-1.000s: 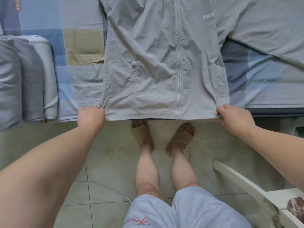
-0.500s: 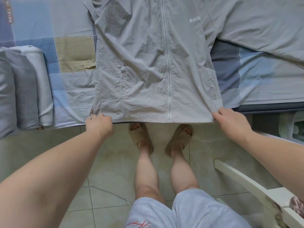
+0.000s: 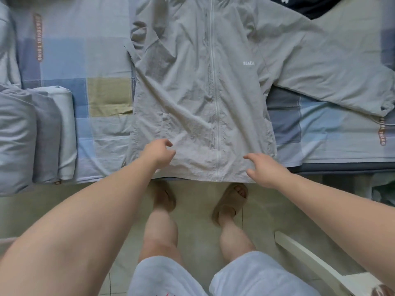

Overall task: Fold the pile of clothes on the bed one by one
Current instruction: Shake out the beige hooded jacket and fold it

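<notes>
Grey zip jacket (image 3: 192, 92) lies flat, hem along the bed's (image 3: 64, 60) near edge; left hand (image 3: 159, 153) and right hand (image 3: 265, 169) sit over the hem, fingers loose, gripping nothing; bare sheet separates jacket from folded bedding (image 3: 42, 135) at left edge

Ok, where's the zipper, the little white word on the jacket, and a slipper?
zipper (image 3: 214, 92), head view, middle of the white zip line.
white word (image 3: 248, 63), head view, centre of the lettering.
slipper (image 3: 229, 204), head view, top strap of the clearer one.
</notes>
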`<state>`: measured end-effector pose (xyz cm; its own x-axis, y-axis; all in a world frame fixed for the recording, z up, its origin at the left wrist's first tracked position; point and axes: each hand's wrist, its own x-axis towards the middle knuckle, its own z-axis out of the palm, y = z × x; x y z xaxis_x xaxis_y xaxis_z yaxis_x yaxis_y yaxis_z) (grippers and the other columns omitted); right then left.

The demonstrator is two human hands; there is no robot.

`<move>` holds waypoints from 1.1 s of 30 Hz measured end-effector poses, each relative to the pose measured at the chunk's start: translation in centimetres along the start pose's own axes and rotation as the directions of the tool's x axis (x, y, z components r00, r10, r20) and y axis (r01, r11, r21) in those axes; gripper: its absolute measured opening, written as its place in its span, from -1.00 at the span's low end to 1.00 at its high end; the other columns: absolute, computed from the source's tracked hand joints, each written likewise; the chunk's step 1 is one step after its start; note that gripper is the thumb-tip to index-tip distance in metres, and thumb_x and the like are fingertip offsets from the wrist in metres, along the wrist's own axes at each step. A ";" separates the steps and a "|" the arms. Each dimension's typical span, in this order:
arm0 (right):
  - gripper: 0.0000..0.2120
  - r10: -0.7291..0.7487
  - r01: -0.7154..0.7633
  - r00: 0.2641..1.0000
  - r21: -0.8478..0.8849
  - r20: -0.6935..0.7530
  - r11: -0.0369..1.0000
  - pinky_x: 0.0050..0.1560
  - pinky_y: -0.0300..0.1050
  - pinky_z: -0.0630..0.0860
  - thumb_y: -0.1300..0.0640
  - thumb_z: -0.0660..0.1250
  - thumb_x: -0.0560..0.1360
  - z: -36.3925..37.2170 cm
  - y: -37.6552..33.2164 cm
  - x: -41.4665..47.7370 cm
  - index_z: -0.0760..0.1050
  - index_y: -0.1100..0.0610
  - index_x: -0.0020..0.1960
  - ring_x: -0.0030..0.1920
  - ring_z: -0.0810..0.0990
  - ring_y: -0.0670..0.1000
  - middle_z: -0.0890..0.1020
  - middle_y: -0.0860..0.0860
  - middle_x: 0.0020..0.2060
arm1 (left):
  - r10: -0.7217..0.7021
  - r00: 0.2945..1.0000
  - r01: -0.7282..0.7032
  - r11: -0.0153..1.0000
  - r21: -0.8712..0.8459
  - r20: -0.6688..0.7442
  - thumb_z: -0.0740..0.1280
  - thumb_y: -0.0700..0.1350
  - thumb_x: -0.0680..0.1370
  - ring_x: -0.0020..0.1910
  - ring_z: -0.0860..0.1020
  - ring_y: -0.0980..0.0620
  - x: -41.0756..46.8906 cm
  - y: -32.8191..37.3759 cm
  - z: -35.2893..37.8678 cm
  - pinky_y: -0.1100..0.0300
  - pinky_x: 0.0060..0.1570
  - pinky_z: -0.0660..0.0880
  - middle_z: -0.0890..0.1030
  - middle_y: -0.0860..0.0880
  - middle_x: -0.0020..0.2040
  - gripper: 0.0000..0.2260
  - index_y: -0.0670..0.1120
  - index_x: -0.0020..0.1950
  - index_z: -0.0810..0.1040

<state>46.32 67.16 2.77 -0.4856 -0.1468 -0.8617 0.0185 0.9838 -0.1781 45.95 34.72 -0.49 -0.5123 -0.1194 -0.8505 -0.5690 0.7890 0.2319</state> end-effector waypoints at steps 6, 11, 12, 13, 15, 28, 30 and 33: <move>-0.50 -0.058 0.078 0.988 0.137 -0.143 0.987 0.42 0.01 0.34 0.05 0.23 0.63 -5.0 -10.1 5.7 0.24 0.01 0.55 0.46 0.36 0.06 0.37 0.03 0.49 | -0.160 0.976 0.094 0.922 -0.377 -0.147 0.29 -0.09 0.61 0.29 0.52 -0.18 5.6 -3.1 -7.6 0.09 0.28 0.43 0.54 -0.18 0.36 -0.63 -0.14 0.41 0.47; -0.43 -0.065 0.117 0.960 0.181 -0.271 0.977 0.41 -0.08 0.24 0.12 0.30 0.59 -6.9 -19.7 13.3 0.22 0.02 0.56 0.46 0.35 0.13 0.37 0.08 0.48 | -0.079 0.980 -0.021 0.873 -0.487 -0.184 0.33 -0.02 0.62 0.35 0.48 -0.16 12.9 -5.1 -13.8 0.08 0.32 0.41 0.47 -0.17 0.42 -0.53 -0.17 0.47 0.36; -0.38 -0.078 0.136 0.954 0.186 -0.289 0.973 0.46 -0.07 0.19 0.13 0.32 0.58 -6.8 -21.8 15.4 0.19 0.01 0.58 0.49 0.30 0.15 0.32 0.09 0.51 | -0.059 0.982 -0.041 0.855 -0.517 -0.177 0.34 -0.01 0.62 0.35 0.48 -0.15 14.8 -5.5 -15.2 0.10 0.32 0.40 0.46 -0.16 0.42 -0.51 -0.16 0.50 0.33; -0.33 -0.088 0.154 0.947 0.194 -0.310 0.969 0.51 -0.04 0.14 0.13 0.33 0.56 -6.7 -23.6 17.5 0.14 -0.02 0.60 0.53 0.24 0.17 0.25 0.10 0.55 | -0.042 0.983 -0.061 0.840 -0.539 -0.177 0.34 -0.01 0.62 0.31 0.50 -0.13 16.7 -5.6 -16.5 0.12 0.28 0.42 0.47 -0.14 0.39 -0.49 -0.16 0.51 0.31; -0.24 -0.074 0.141 0.942 0.187 -0.328 0.972 0.56 0.02 0.07 0.10 0.33 0.55 -6.7 -26.1 21.3 0.01 -0.10 0.63 0.59 0.09 0.18 0.07 0.09 0.61 | -0.023 0.981 -0.095 0.807 -0.583 -0.192 0.34 -0.03 0.63 0.15 0.54 -0.07 20.4 -5.2 -19.0 0.16 0.12 0.44 0.52 -0.02 0.17 -0.47 -0.14 0.54 0.27; -0.17 0.047 -0.015 0.991 0.245 -0.127 0.969 0.60 0.00 -0.07 0.10 0.29 0.54 -7.3 -28.2 27.9 -0.12 -0.18 0.63 0.62 -0.16 0.19 -0.27 0.06 0.61 | 0.133 0.934 -0.226 0.939 -0.261 -0.331 0.36 -0.16 0.53 -0.10 0.57 -0.17 26.1 -2.8 -22.4 0.07 -0.17 0.47 0.60 -0.09 -0.18 -0.94 -0.13 -0.13 0.55; -0.17 0.032 -0.011 0.995 0.224 -0.091 0.974 0.60 -0.02 -0.07 0.13 0.27 0.53 -7.8 -28.0 27.4 -0.14 -0.17 0.63 0.62 -0.17 0.16 -0.28 0.06 0.61 | 0.177 0.871 -0.259 0.958 -0.122 -0.459 0.29 -0.17 0.55 -0.16 0.47 -0.14 24.2 -4.3 -24.1 0.11 -0.23 0.30 0.56 -0.10 -0.18 -0.92 -0.17 -0.09 0.50; -0.12 0.027 -0.015 0.998 0.210 -0.054 0.977 0.60 -0.03 -0.06 0.17 0.27 0.52 -8.3 -27.8 26.7 -0.18 -0.15 0.63 0.62 -0.16 0.12 -0.28 0.06 0.61 | 0.256 0.792 -0.305 0.952 0.004 -0.554 0.24 -0.17 0.56 -0.23 0.40 -0.14 21.7 -6.2 -26.6 0.05 -0.32 0.20 0.48 -0.08 -0.23 -0.95 -0.12 -0.09 0.40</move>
<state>25.56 36.70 -11.37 -0.5318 -0.1148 -0.8391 0.2091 0.9423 -0.2615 21.27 11.23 -7.79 -0.9079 -0.2261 -0.3529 -0.3828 0.7904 0.4782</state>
